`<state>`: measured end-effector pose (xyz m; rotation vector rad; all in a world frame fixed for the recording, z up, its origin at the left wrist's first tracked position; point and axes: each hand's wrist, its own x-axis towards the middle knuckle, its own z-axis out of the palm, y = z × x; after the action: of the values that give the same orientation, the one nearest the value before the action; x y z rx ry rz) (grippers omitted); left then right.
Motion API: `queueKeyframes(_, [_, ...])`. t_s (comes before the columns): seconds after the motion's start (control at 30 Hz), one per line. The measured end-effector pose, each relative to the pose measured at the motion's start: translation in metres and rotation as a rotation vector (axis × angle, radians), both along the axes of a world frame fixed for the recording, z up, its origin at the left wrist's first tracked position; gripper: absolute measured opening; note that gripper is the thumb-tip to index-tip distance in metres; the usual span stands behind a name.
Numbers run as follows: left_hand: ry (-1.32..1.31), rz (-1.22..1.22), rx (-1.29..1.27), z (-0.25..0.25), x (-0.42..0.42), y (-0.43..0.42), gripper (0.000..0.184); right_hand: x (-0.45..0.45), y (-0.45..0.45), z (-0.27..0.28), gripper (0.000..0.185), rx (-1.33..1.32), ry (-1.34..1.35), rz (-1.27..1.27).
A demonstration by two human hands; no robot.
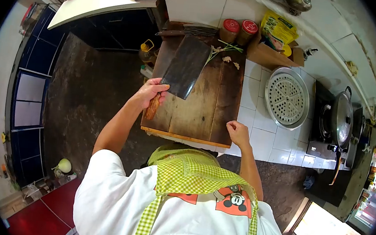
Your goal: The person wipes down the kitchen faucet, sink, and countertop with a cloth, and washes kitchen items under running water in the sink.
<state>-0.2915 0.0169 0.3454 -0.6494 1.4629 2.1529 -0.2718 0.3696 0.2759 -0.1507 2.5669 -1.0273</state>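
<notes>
My left hand [151, 92] is closed around the cleaver where the blade meets the wooden handle. The cleaver [187, 66] has a wide dark blade, held over the left part of the wooden cutting board [197, 114], its handle pointing toward me. My right hand [239, 133] is at the board's right front edge with its fingers curled in, and nothing shows in it. Green onions [221, 48] lie at the back of the board, partly behind the blade. Small pale pieces, perhaps ginger [227, 58], lie beside them.
Two red-lidded jars [229, 30] and a cardboard box [269, 53] with a yellow packet stand behind. On the tiled counter [262, 133] sits a perforated steamer tray [286, 98]. A lidded pan [342, 120] is on the stove at right. An oil bottle [147, 51] stands left of the board.
</notes>
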Motion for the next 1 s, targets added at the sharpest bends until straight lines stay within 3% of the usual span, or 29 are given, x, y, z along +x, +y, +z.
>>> queueKeyframes(0.03, [0.001,-0.005,0.0,-0.005,-0.001,-0.003,0.016,0.002,0.002,-0.002,0.02,0.0,0.001,-0.005])
queueKeyframes(0.1, [0.239,-0.076,-0.258,-0.016,-0.01,-0.012,0.011,0.007,0.005,-0.01,0.02,-0.009,0.048,-0.01])
queueKeyframes(0.17, [0.395,-0.141,-0.951,-0.011,-0.026,-0.014,0.007,0.011,0.005,-0.005,0.019,0.01,0.055,-0.014])
queueKeyframes(0.23, [0.752,-0.043,-1.468,-0.027,-0.05,-0.022,0.023,0.015,0.006,-0.004,0.019,0.032,0.068,-0.013])
queueKeyframes(0.33, [0.584,-0.138,-1.606,-0.015,-0.089,-0.019,0.032,0.023,0.006,-0.003,0.018,-0.003,0.025,-0.055])
queueKeyframes(0.57, [0.389,-0.272,-1.71,-0.043,-0.151,-0.009,0.036,0.044,0.021,0.006,0.019,-0.006,0.005,-0.199])
queueKeyframes(0.8, [0.521,-0.467,-1.639,-0.085,-0.163,-0.016,0.037,0.066,0.037,0.005,0.02,0.055,-0.074,-0.299])
queueKeyframes(0.87, [0.576,-0.421,-1.837,-0.076,-0.153,0.0,0.042,0.068,0.039,-0.002,0.02,0.045,-0.071,-0.305])
queueKeyframes(0.93, [0.631,-0.402,-1.817,-0.065,-0.15,0.017,0.047,0.065,0.04,-0.003,0.02,0.033,-0.058,-0.311])
queueKeyframes(1.0, [0.76,-0.574,-1.675,-0.064,-0.151,0.031,0.052,0.061,0.038,-0.002,0.02,0.015,-0.059,-0.291])
